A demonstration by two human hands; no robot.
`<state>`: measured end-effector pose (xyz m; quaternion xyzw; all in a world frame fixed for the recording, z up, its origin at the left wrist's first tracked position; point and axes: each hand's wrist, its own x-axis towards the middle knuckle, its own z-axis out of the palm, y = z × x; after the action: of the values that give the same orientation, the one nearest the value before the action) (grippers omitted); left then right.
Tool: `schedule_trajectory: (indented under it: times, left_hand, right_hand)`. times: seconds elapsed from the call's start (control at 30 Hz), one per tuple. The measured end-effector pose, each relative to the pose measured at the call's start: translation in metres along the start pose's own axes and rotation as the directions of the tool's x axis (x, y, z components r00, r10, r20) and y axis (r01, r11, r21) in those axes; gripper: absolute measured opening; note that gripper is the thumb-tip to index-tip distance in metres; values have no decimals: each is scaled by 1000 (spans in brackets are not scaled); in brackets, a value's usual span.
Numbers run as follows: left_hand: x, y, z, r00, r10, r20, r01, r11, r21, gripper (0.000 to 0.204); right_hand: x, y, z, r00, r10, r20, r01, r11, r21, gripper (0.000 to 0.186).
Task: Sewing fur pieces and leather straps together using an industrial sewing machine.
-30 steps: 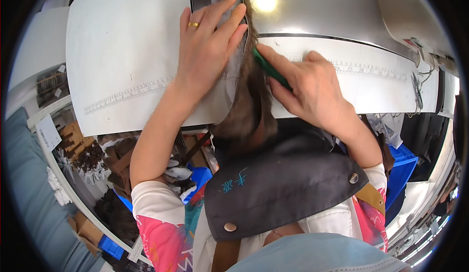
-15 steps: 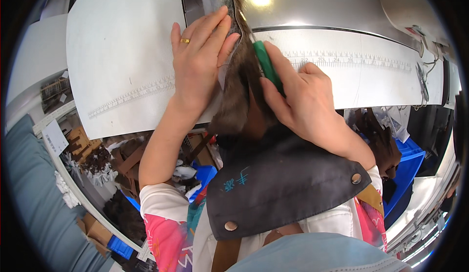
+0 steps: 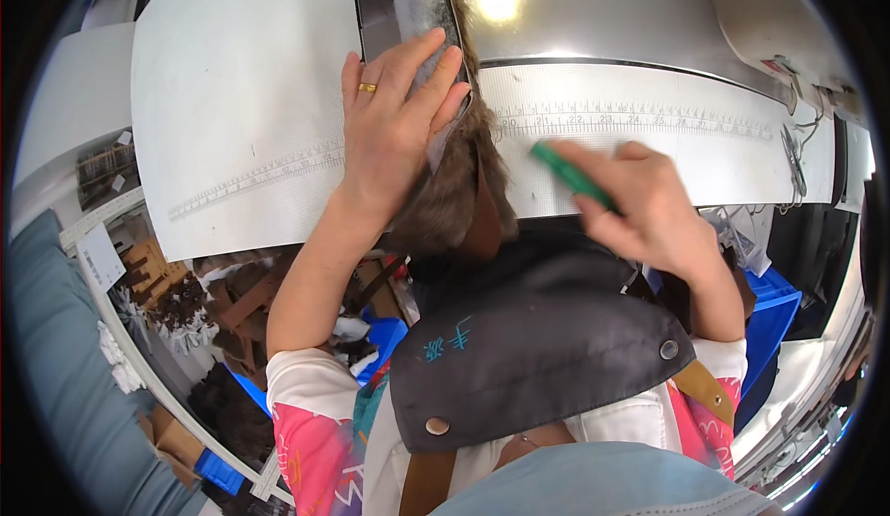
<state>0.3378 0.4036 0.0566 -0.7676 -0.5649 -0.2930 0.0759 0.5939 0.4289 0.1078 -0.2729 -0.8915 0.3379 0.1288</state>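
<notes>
My left hand [image 3: 394, 127], a gold ring on one finger, lies flat with fingers stretched over a piece of brown fur [image 3: 454, 196]. Its upper part shows a pale backing and a dark seam edge, reaching up onto the sewing machine's metal bed [image 3: 612, 15]. A brown strap [image 3: 487, 215] hangs along the fur's lower right side. My right hand [image 3: 649, 201] is closed around a green-handled tool [image 3: 570, 176], held to the right of the fur and apart from it. The hand is blurred, and the tool's working tip cannot be made out.
The white tabletop [image 3: 241, 80] carries a printed ruler scale. Metal thread snips [image 3: 794, 162] lie at its right end, below the machine head [image 3: 774, 15]. Blue bins [image 3: 769, 307] and fur and leather scraps [image 3: 246, 303] are below the table edge. A dark apron [image 3: 538, 340] covers my lap.
My right hand has drawn the green-handled tool away from the fur's edge, to the right and toward me. My left hand and the fur have shifted slightly right and toward me.
</notes>
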Motion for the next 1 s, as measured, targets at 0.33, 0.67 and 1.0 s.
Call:
schedule_trajectory:
  times: [0.33,0.67,1.0]
  left_hand:
    - [4,5,-2,999,-33,27,34,999,-16,36]
    - [4,5,-3,997,-69,36,70,997,-32,36]
    - [3,3,-8,999,3,44,-7,997,83,34]
  right_hand:
    - [54,8,23,933,42,-358,-150,948,-280,32]
    - [67,8,42,913,-70,-403,-101,917,-387,38]
    - [30,23,-9,991,-109,-75,87,965,-245,43]
